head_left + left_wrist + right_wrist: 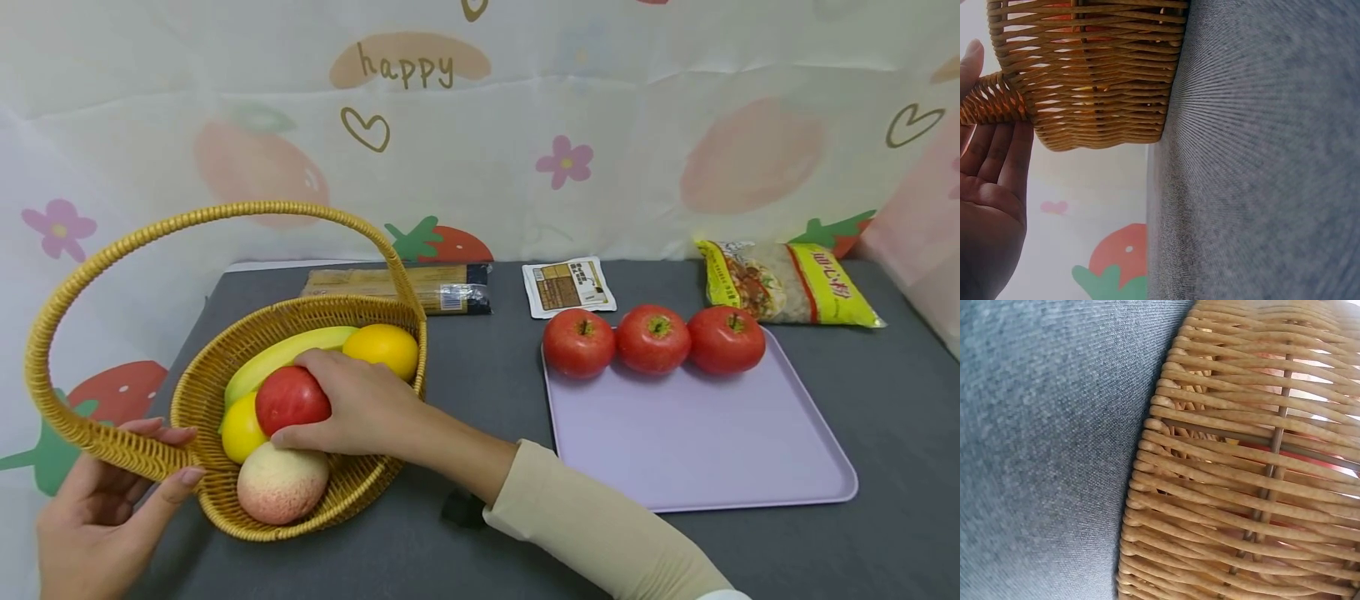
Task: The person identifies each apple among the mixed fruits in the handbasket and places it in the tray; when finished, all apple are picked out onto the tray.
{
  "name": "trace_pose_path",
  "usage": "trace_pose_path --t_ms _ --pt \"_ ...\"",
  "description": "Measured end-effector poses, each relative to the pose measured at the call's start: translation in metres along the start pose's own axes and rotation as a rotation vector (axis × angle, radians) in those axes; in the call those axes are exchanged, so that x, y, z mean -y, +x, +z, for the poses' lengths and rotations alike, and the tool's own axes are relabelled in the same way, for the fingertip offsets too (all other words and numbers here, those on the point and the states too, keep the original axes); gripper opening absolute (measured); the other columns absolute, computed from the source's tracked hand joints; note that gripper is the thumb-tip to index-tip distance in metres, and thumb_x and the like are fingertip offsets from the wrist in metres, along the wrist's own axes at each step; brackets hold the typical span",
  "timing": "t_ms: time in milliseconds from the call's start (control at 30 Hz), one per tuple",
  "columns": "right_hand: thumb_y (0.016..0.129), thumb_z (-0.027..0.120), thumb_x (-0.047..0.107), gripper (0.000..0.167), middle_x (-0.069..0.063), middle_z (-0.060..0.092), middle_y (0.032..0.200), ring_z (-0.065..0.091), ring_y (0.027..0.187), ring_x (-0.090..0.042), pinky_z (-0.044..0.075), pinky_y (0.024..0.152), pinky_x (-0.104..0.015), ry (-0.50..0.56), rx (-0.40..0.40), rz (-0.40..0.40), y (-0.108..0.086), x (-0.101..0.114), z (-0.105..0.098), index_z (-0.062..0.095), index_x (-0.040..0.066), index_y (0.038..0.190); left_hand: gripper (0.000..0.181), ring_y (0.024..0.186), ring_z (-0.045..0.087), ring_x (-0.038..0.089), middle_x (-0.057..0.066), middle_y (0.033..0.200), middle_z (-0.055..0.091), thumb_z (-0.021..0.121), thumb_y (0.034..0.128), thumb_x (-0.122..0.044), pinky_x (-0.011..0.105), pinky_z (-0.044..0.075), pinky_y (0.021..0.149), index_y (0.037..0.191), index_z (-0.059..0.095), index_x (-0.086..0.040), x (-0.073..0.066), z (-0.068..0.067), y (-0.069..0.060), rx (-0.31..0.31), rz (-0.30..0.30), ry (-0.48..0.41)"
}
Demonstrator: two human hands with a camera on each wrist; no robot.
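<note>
A wicker basket (187,408) with a tall arched handle stands at the left in the head view. My left hand (105,517) grips the lower end of that handle between thumb and fingers; the left wrist view shows the hand (991,206) at the woven side. Reaching into the basket, my right hand (360,408) holds a red apple (288,400), thumb on its near side. Around it lie a banana (270,358), two yellow lemon-like fruits (386,348) and a peach (281,483). The right wrist view shows only basket weave (1241,456) and grey cloth.
Right of the basket, a lilac tray (690,450) bears three red apples (652,337) along its back edge. Behind stand a pack of dry noodles (442,292), a small white packet (567,286) and a yellow food bag (787,283). A printed curtain hangs at the back.
</note>
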State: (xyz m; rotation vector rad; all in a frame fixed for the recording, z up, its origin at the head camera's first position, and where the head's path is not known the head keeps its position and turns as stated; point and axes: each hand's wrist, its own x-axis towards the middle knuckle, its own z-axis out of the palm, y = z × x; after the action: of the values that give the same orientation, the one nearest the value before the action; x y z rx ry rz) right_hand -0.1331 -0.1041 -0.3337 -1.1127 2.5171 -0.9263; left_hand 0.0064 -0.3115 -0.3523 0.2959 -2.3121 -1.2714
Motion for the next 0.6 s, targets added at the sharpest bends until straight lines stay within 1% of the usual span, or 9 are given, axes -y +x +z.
trace_pose_path --t_ms 167,300,400,500,600 --pt "0.08 0.081 0.052 0.062 0.015 0.056 0.111 0.053 0.09 0.003 0.045 0.072 -0.012 0.048 -0.016 -0.044 0.0 -0.001 -0.0009 0.054 0.021 0.127 0.058 0.102 0.067 0.01 0.008 0.113 0.064 0.071 0.0836 0.018 0.013 0.054 0.083 0.136 0.054 -0.001 0.0016 0.0002 0.0002 0.001 0.002 0.006" --pt "0.08 0.083 0.047 0.066 0.01 0.056 0.121 0.053 0.096 0.001 0.045 0.078 -0.009 0.072 -0.022 -0.107 0.0005 -0.0029 -0.0017 0.052 0.017 0.13 0.059 0.102 0.067 0.01 0.009 0.113 0.064 0.07 0.0835 0.018 0.014 0.054 0.083 0.136 0.054 -0.001 0.0016 -0.0002 0.0005 0.002 0.009 0.006" --pt "0.082 0.082 0.045 0.067 0.007 0.055 0.127 0.053 0.102 -0.001 0.045 0.081 -0.009 0.104 -0.013 -0.143 0.0007 -0.0052 -0.0025 0.051 0.015 0.134 0.06 0.103 0.067 0.01 0.009 0.113 0.064 0.07 0.083 0.019 0.014 0.054 0.083 0.137 0.053 -0.001 0.0018 -0.0002 0.0004 0.007 0.012 0.005" --pt "0.086 0.078 0.044 0.062 0.006 0.054 0.132 0.053 0.105 -0.001 0.045 0.084 -0.01 0.155 -0.012 -0.167 0.0007 -0.007 -0.0031 0.052 0.014 0.134 0.06 0.103 0.067 0.01 0.009 0.113 0.064 0.07 0.0827 0.02 0.014 0.054 0.084 0.137 0.053 0.0 0.002 -0.0003 0.0004 0.008 0.011 -0.001" --pt "0.089 0.076 0.043 0.056 0.006 0.054 0.135 0.052 0.107 -0.001 0.045 0.084 -0.009 0.189 -0.032 -0.185 -0.0008 -0.007 -0.003 0.054 0.015 0.132 0.059 0.103 0.067 0.011 0.009 0.113 0.065 0.07 0.0827 0.02 0.014 0.054 0.084 0.136 0.053 0.0 0.0022 -0.0005 0.0004 0.008 0.004 -0.011"
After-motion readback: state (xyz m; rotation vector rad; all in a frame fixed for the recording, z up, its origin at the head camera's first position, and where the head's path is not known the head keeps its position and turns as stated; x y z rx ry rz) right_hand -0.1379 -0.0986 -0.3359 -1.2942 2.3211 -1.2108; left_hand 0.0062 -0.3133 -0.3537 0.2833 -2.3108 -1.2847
